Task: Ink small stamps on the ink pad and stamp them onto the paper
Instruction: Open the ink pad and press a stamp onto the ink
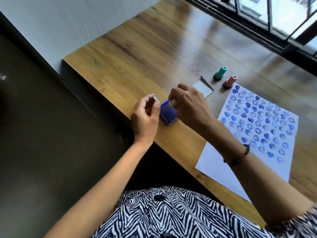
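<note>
1. Right hand [190, 107] is pinched around a small white stamp [172, 103], holding it right at the far edge of the purple ink pad [167, 113] (can't tell if it's actually touching the ink).
2. Left hand [145, 115] is curled, thumb and fingers gripping a small lilac stamp [153, 97] just left of the pad, up off the table.
3. The pad sits near the wooden table [137, 54] edge, lid open.
4. Paper [214, 162] lies off to the right, covered in blue smileys and hearts.
5. Just beyond the paper's far corner stand a green stamp [220, 73] and a pink stamp [230, 81], with a clear lid [203, 89] close by.
</note>
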Demonstrator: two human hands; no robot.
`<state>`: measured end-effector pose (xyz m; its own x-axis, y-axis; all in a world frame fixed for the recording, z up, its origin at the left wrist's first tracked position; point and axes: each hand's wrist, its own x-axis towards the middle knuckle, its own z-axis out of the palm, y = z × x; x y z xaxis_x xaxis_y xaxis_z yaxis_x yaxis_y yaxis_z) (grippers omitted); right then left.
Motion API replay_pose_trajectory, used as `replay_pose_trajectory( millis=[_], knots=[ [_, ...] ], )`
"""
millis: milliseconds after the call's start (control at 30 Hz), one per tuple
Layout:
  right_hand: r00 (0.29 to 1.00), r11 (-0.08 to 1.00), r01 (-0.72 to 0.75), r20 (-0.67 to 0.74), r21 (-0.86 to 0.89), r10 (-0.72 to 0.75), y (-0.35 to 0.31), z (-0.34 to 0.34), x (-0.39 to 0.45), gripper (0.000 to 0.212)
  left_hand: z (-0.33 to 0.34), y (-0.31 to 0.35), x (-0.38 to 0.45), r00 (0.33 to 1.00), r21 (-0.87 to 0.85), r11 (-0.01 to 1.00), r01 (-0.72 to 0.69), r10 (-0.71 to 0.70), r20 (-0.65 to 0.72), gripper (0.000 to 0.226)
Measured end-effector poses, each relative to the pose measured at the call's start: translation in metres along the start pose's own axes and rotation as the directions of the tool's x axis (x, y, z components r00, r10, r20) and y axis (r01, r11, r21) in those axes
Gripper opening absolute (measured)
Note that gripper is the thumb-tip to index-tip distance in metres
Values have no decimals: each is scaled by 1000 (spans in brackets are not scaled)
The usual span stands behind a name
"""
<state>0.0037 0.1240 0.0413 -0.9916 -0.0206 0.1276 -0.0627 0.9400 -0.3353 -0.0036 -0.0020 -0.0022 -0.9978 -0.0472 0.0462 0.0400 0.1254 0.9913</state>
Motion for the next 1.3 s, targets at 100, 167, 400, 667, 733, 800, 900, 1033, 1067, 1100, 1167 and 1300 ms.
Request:
replay_pose_trajectory(
  millis=[100,167,400,667,733,800,900,1033,1067,1100,1167,1300],
  knots=[
    [996,1000,-8,85,19,7,-5,5,-5,13,0,1,-1,1000,3,1000,21,-21,-18,19],
    [997,1000,-7,80,27,5,-7,3,-6,10,-1,3,-4,1000,19,1000,5,-5,-13,19],
    [992,1000,-9,123,29,5,-20,4,-4,10,-1,5,-4,999,49,999,-20,21,-29,19],
    [994,997,-42,107,67,35,-22,4,-2,12,-1,7,-3,999,68,997,-26,29,-37,19],
    [991,992,-69,122,103,56,-19,3,0,13,-2,7,-5,999,67,997,-26,28,-40,18],
    [993,989,-102,67,104,96,-14,3,0,15,-2,8,-6,999,62,998,-25,27,-24,18],
    [988,986,-146,66,74,141,-8,4,1,18,-2,6,-5,999,73,997,-33,36,-38,18],
    [984,980,-173,-28,95,176,-3,8,1,15,-2,7,-5,999,66,997,-31,33,-26,18],
    [982,978,-183,-25,99,187,-2,9,2,15,-2,7,-5,999,70,997,-30,32,-24,18],
    [982,977,-190,2,93,191,-1,9,2,15,-2,6,-6,999,69,997,-28,29,-22,18],
    [983,981,-182,15,71,181,5,9,2,16,-3,7,-7,999,75,997,-35,36,-17,18],
    [979,977,-201,26,64,200,10,3,4,18,-2,7,-7,999,77,996,-42,44,-23,17]
  ],
)
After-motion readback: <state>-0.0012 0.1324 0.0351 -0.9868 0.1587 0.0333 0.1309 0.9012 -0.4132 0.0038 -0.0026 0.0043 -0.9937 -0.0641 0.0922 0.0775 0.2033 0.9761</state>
